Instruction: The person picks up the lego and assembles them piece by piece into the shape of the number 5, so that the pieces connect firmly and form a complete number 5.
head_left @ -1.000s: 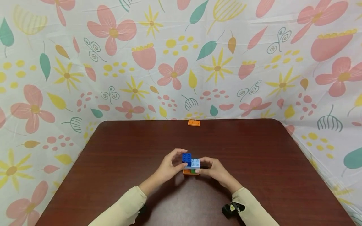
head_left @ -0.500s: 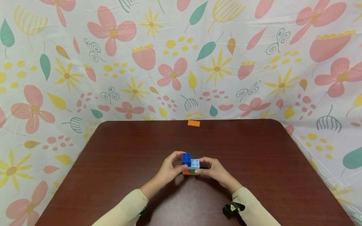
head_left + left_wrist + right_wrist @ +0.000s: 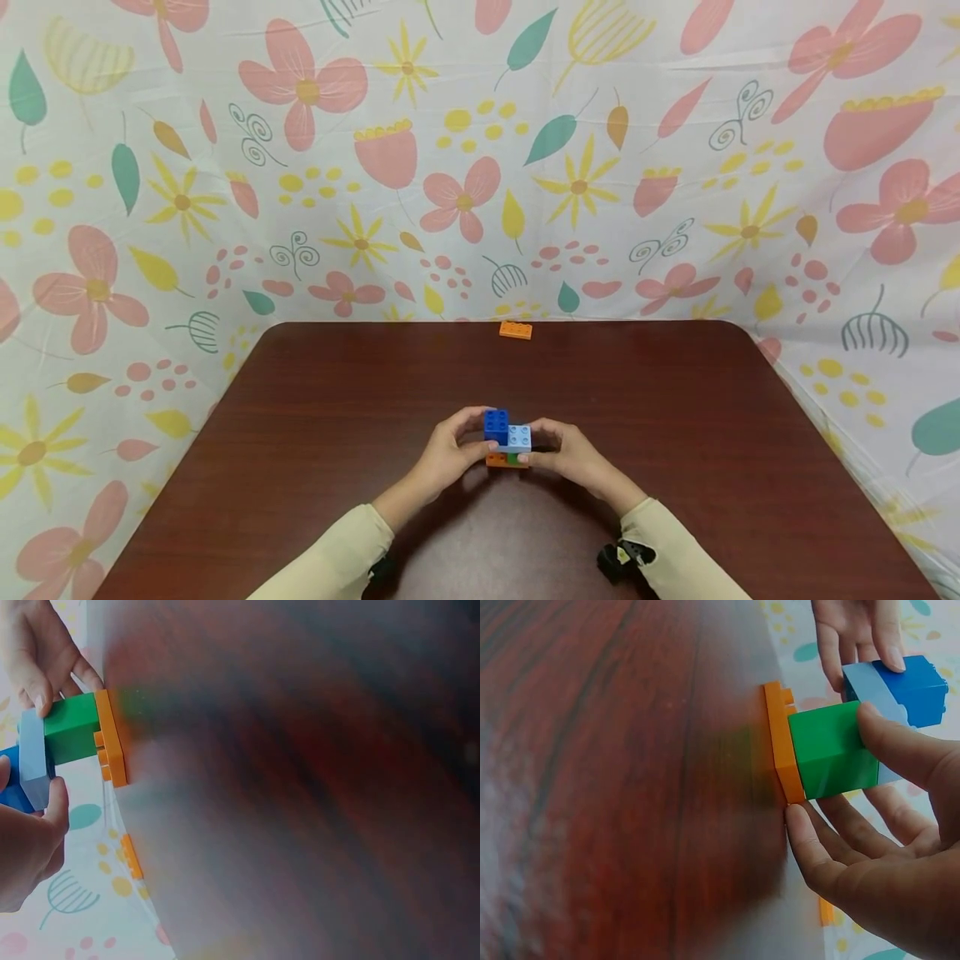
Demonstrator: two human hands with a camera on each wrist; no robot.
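Observation:
Near the middle of the table [image 3: 337, 433] stands a stack of toy building bricks. At its base is a flat orange brick [image 3: 780, 746], with a green brick [image 3: 832, 754] on its right part. A flat light blue brick [image 3: 519, 438] lies over the green one, and a dark blue brick [image 3: 495, 425] sits on its left half. My left hand [image 3: 444, 457] pinches the stack from the left, its thumb at the light blue brick's front. From the right, my right hand [image 3: 579, 463] grips the stack, thumb across the green and light blue bricks. Fingers behind are partly hidden.
Another flat orange brick [image 3: 515, 331] lies at the table's far edge. Behind the table hangs a flower-patterned cloth [image 3: 465, 200]. A black wrist device [image 3: 622, 560] is strapped at the right sleeve.
My left hand has slid slightly down, its upper fingers dropping from above the dark blue brick to beside and behind it. The right hand and the stack stay about where they were.

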